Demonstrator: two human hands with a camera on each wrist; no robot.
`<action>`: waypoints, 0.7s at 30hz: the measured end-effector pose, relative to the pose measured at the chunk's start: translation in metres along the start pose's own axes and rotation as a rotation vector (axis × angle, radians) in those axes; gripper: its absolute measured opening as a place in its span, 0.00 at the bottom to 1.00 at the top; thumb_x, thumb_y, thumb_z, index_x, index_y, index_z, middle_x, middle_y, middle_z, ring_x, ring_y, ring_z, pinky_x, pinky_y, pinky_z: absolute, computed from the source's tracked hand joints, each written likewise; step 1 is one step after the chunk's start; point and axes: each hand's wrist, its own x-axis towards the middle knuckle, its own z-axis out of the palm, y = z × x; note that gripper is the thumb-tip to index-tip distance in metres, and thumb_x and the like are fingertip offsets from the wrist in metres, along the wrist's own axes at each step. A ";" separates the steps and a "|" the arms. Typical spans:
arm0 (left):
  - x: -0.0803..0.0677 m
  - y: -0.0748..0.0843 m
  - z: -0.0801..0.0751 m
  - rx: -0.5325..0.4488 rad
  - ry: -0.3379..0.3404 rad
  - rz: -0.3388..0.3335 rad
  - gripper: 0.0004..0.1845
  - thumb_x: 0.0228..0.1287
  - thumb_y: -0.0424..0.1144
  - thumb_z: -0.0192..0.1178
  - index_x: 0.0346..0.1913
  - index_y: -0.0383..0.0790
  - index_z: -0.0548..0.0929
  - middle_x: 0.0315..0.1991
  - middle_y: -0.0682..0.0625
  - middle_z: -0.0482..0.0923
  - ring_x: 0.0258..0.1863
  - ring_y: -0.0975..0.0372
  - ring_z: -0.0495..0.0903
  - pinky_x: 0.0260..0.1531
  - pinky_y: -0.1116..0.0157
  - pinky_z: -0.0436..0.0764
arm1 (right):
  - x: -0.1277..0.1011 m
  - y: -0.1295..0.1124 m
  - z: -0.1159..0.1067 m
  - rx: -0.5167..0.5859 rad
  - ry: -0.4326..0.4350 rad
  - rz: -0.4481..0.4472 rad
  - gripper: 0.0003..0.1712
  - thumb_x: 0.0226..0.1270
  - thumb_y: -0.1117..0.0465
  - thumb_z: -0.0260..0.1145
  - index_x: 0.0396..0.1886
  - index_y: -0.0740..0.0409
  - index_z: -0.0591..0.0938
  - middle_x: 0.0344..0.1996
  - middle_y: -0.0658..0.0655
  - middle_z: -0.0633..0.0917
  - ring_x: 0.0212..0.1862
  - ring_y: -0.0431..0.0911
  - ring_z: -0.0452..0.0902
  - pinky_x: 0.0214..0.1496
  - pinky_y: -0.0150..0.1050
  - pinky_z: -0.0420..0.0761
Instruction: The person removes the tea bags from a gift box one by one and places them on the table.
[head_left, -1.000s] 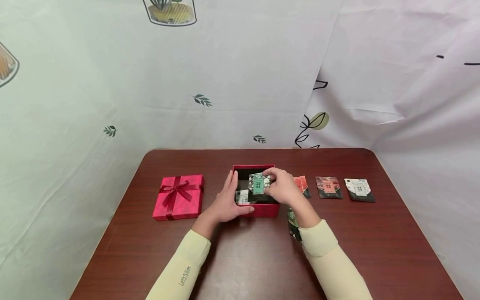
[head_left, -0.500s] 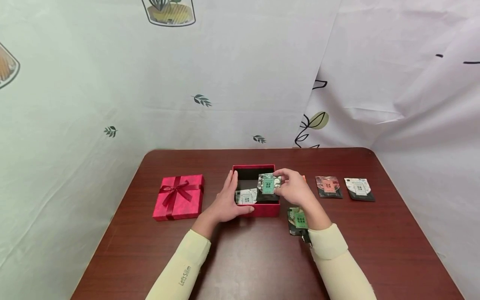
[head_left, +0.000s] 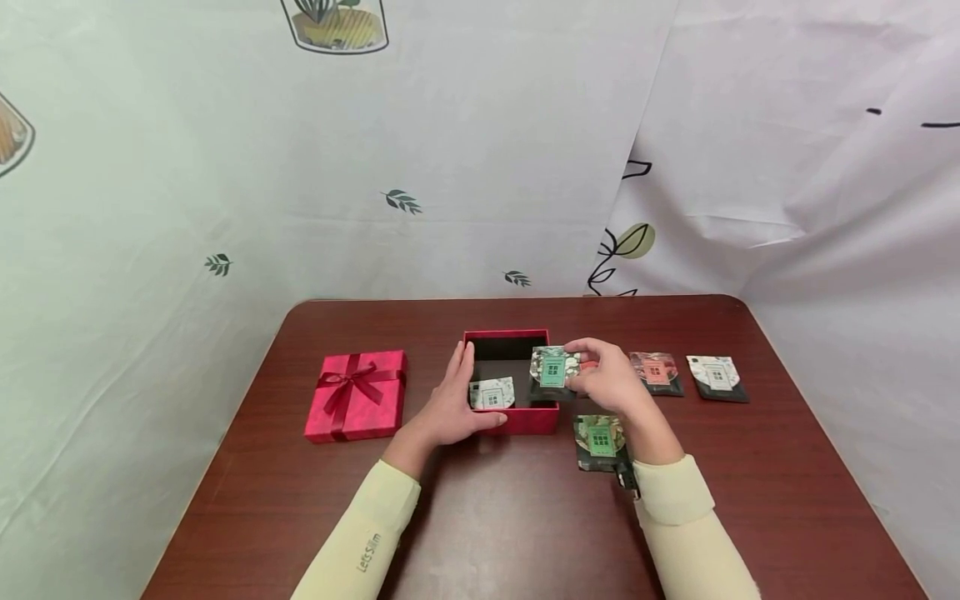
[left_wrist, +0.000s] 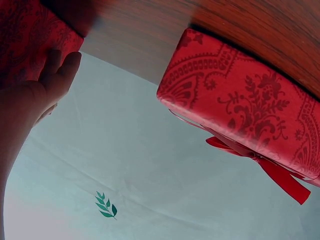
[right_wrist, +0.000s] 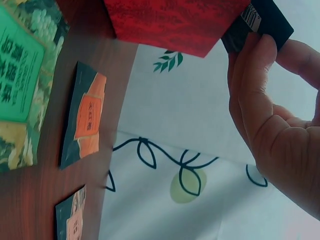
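My left hand (head_left: 457, 406) lies flat against the red box's (head_left: 525, 419) left wall while my right hand (head_left: 609, 379) pinches a green packet (head_left: 553, 368) above its right rim.

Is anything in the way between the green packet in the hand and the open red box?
Nothing visible is. The right hand holds the green packet over the red box's right edge; inside lies only a white packet, at the left.

Brown table (head_left: 480, 517) with red box (head_left: 525, 417), ribboned lid (head_left: 357, 395), four packets (head_left: 600, 442)
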 end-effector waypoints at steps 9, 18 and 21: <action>0.000 -0.001 0.000 -0.002 0.000 0.006 0.69 0.47 0.61 0.75 0.81 0.55 0.36 0.80 0.59 0.30 0.75 0.52 0.50 0.65 0.35 0.55 | -0.005 0.007 -0.011 0.047 0.017 0.003 0.31 0.55 0.75 0.70 0.61 0.65 0.77 0.47 0.66 0.75 0.28 0.47 0.73 0.28 0.37 0.77; 0.000 0.000 0.000 -0.003 0.010 0.013 0.69 0.46 0.61 0.76 0.81 0.53 0.38 0.81 0.57 0.31 0.75 0.52 0.50 0.64 0.35 0.56 | -0.012 0.017 -0.026 0.066 0.013 0.001 0.32 0.56 0.73 0.71 0.63 0.65 0.76 0.50 0.67 0.75 0.31 0.47 0.75 0.33 0.40 0.78; 0.000 0.001 0.000 -0.004 0.008 0.011 0.69 0.46 0.60 0.76 0.81 0.54 0.37 0.80 0.57 0.32 0.76 0.52 0.49 0.65 0.36 0.57 | -0.014 0.020 -0.029 0.066 0.023 0.007 0.31 0.56 0.72 0.71 0.63 0.64 0.77 0.48 0.65 0.75 0.33 0.48 0.76 0.35 0.39 0.80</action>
